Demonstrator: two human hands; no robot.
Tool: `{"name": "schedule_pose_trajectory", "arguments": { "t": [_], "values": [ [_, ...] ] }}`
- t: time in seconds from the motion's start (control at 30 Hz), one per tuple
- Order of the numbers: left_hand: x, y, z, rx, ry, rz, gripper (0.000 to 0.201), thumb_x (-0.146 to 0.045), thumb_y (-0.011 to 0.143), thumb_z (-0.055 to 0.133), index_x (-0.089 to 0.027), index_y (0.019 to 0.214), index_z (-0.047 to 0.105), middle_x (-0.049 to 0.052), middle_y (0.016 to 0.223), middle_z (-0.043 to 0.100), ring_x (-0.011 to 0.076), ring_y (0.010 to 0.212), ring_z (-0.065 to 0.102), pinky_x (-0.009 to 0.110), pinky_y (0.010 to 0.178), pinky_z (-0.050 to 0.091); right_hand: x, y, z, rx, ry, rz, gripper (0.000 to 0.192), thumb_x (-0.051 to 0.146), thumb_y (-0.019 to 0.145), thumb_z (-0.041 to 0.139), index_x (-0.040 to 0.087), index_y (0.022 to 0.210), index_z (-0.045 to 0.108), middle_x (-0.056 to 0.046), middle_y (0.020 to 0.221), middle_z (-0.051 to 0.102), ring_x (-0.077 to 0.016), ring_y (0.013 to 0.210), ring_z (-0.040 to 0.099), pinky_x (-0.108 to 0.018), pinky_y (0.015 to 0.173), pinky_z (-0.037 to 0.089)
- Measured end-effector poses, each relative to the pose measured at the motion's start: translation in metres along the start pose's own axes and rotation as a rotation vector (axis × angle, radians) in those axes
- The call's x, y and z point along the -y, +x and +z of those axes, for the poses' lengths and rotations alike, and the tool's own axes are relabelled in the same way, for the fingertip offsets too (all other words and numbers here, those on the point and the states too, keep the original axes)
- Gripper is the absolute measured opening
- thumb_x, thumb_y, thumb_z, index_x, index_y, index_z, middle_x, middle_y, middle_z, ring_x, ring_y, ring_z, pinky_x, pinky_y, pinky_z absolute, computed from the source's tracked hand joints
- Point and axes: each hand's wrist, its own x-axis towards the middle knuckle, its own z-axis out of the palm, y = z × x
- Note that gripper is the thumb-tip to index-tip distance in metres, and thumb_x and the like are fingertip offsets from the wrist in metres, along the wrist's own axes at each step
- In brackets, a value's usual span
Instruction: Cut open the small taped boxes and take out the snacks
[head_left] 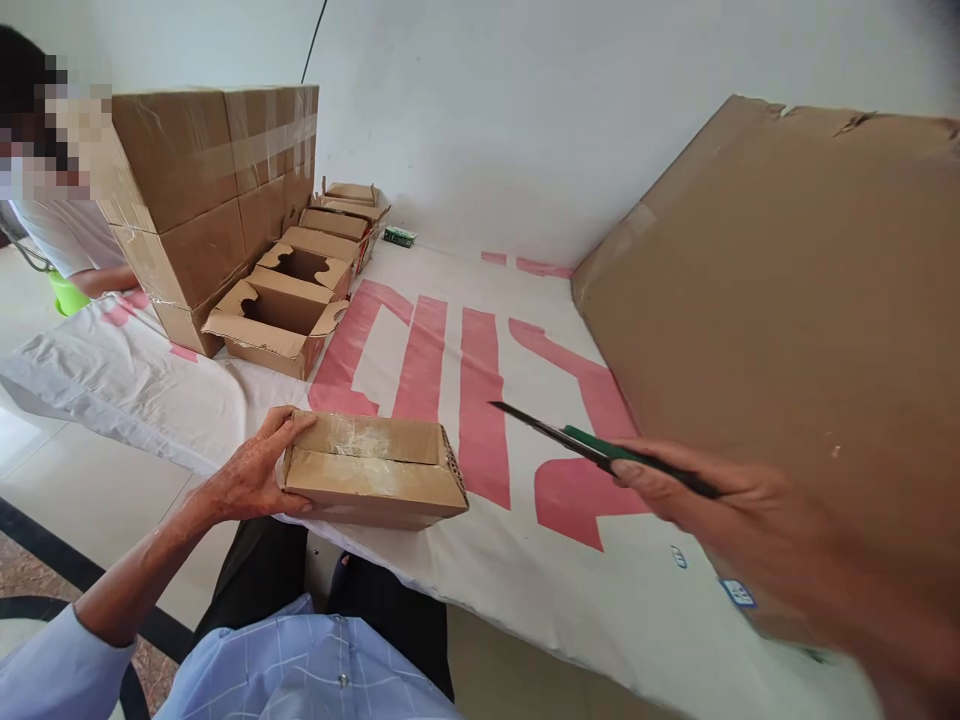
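My left hand [259, 470] grips the left end of a small brown cardboard box [375, 490] at the table's near edge. Clear tape runs along the seam on the box's upper face, and its right end shows a rough, corrugated edge. To the right, my right hand [720, 500] is closed around a green and black utility knife [600, 447]. Its dark blade is extended and points left, above the cloth and apart from the box.
A white cloth with red lettering [480, 400] covers the table. Stacked taped cartons [195, 190] stand at the left, beside several open boxes [281, 320]. A small green packet [400, 237] lies near the wall. A large cardboard piece [787, 330] fills the right. Another person [71, 235] sits behind the cartons.
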Motion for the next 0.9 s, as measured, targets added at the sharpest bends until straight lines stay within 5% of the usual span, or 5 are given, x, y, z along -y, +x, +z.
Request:
{"name": "schedule_pose_trajectory", "arguments": {
  "t": [0.2, 0.33, 0.47, 0.6, 0.9],
  "values": [
    [-0.002, 0.006, -0.004, 0.020, 0.027, -0.006, 0.102, -0.043, 0.074, 0.091, -0.029, 0.160, 0.037, 0.014, 0.151, 0.039, 0.0373, 0.144, 0.044, 0.057, 0.125, 0.038, -0.049, -0.043, 0.128, -0.207, 0.149, 0.376, 0.050, 0.054, 0.085, 0.048, 0.025, 0.119, 0.070, -0.015, 0.116, 0.076, -0.0381, 0.105, 0.071, -0.051, 0.085, 0.058],
    [-0.005, 0.006, -0.008, 0.032, 0.045, -0.035, 0.101, -0.044, 0.074, 0.091, -0.028, 0.159, 0.039, 0.015, 0.153, 0.040, 0.0377, 0.144, 0.044, 0.057, 0.125, 0.038, -0.083, -0.052, 0.164, -0.313, 0.024, 0.467, 0.060, 0.055, 0.090, 0.040, 0.018, 0.128, 0.066, -0.021, 0.118, 0.070, -0.0429, 0.118, 0.063, -0.058, 0.098, 0.052],
    [-0.006, 0.006, -0.011, 0.034, 0.059, -0.053, 0.102, -0.040, 0.074, 0.091, -0.027, 0.160, 0.039, 0.015, 0.156, 0.038, 0.0379, 0.148, 0.041, 0.057, 0.127, 0.036, -0.085, -0.035, 0.157, -0.387, 0.021, 0.498, 0.058, 0.055, 0.088, 0.045, 0.016, 0.125, 0.067, -0.023, 0.116, 0.067, -0.0448, 0.119, 0.059, -0.060, 0.098, 0.051],
    [-0.005, 0.009, -0.016, 0.042, 0.074, -0.043, 0.102, -0.039, 0.075, 0.091, -0.027, 0.161, 0.038, 0.015, 0.157, 0.039, 0.0379, 0.149, 0.040, 0.058, 0.128, 0.034, -0.025, -0.004, 0.133, -0.412, 0.295, 0.261, 0.049, 0.055, 0.091, 0.052, 0.020, 0.121, 0.066, -0.018, 0.121, 0.066, -0.0367, 0.119, 0.062, -0.051, 0.092, 0.056],
    [-0.002, 0.008, -0.021, 0.067, 0.079, -0.043, 0.107, -0.032, 0.074, 0.092, -0.028, 0.164, 0.034, 0.017, 0.165, 0.030, 0.0392, 0.155, 0.034, 0.061, 0.129, 0.028, 0.112, 0.056, 0.075, 0.036, 0.218, -0.279, 0.036, 0.031, 0.093, 0.065, 0.021, 0.128, 0.066, -0.013, 0.137, 0.064, -0.0298, 0.128, 0.059, -0.046, 0.107, 0.050]
  ]
}}
